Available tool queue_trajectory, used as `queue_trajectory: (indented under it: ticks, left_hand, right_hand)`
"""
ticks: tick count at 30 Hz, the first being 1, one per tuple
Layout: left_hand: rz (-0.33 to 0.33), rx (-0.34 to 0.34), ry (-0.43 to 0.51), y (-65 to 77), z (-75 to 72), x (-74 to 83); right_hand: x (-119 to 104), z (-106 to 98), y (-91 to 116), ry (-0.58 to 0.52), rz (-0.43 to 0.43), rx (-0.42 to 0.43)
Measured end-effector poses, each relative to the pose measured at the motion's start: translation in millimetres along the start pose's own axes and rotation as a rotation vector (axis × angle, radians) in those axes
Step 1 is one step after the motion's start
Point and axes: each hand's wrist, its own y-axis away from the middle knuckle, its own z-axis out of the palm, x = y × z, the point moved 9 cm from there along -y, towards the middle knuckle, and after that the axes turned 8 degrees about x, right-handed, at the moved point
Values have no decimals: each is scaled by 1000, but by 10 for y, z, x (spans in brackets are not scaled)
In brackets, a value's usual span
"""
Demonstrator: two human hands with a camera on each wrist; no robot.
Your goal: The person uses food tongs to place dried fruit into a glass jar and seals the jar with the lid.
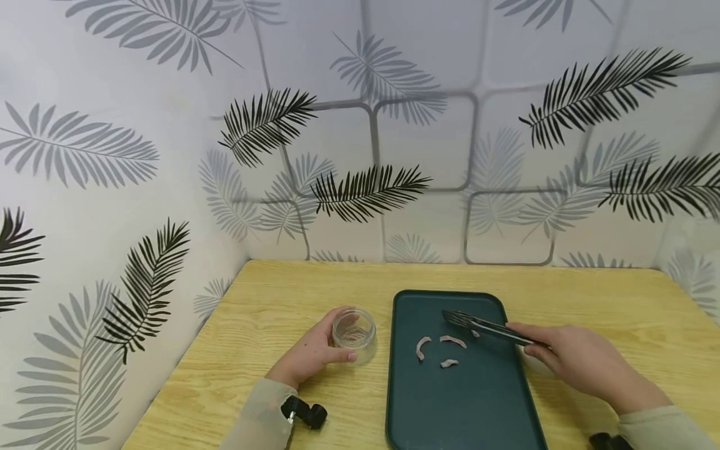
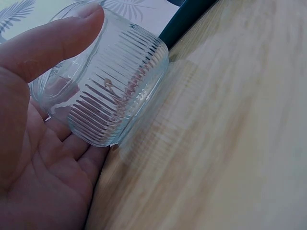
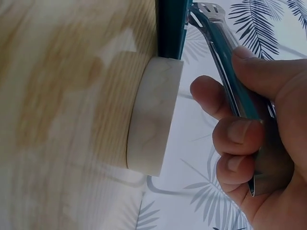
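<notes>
My left hand (image 1: 312, 353) grips a small clear glass jar (image 1: 362, 351), thumb on its near side and fingers around the far side. In the left wrist view the jar shows a ribbed wall, brownish strips (image 2: 112, 88) inside and its base close over the wood. Metal tongs (image 1: 495, 329) are held in my right hand (image 1: 587, 362), their tips over the dark green tray (image 1: 455, 406). Several pale, curved strips (image 1: 453, 341) lie on that tray, one of them partly hidden under the tongs. The right wrist view shows fingers curled round the tongs' handle (image 3: 247, 103).
A white, round-sided object (image 3: 156, 115) stands on the table at the tray's right edge, mostly hidden by my right hand in the head view. The wood-patterned table (image 1: 281, 287) meets a leaf-patterned wall (image 1: 349, 231) at the back.
</notes>
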Motion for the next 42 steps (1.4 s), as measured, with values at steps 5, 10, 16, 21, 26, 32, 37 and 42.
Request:
queue_trajectory:
  ticks: [5,10,16,21,26,32,37,42]
  left_hand:
    - [4,-2,-4,-7,-3,-1]
    - [2,-3,-11,-5,2,1]
    - [4,-1,-9,4,5,10]
    - [-5,1,-12,9,8,0]
    - [-1,5,-19,9,6,5]
    - [0,0,-13,3,11,2]
    - [-1,-3,-11,9,12,6]
    - [-10,-4,-3,10,25,24]
  right_hand:
    - [-12,-40,-19,-12,8,11]
    - [-70,-33,-11,-63,10,1]
    - [-151,-2,-46,-130,20,-24]
    - [-259,-23,-83,-144,-14,-20]
    - [-387,-44,-117,-173,-44,-11]
    - [-593,-41,-196,-192,-112,8]
    - [-779,-48,-288,-189,-143,9]
    - [-970,-36,-389,-212,-173,1]
